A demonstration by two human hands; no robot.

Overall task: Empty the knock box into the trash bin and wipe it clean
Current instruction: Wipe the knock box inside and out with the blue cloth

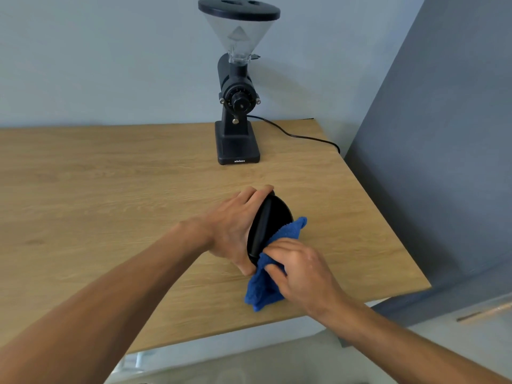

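Observation:
The black round knock box (273,214) is tipped on its side over the wooden table, its open mouth and black knock bar facing right. My left hand (235,231) grips its outer wall from the left, fingers curled over the top rim and thumb under the lower rim. My right hand (299,268) holds a blue cloth (266,286) and presses part of it into the box's mouth beside the bar. One end of the cloth sticks out behind the box on the right, and the other end hangs below my right hand. No trash bin is in view.
A black coffee grinder (238,106) with a clear hopper stands at the back of the wooden table (110,189), its cord (299,137) running off the right edge. A grey panel (443,162) rises to the right of the table. The table's front edge is just below my hands.

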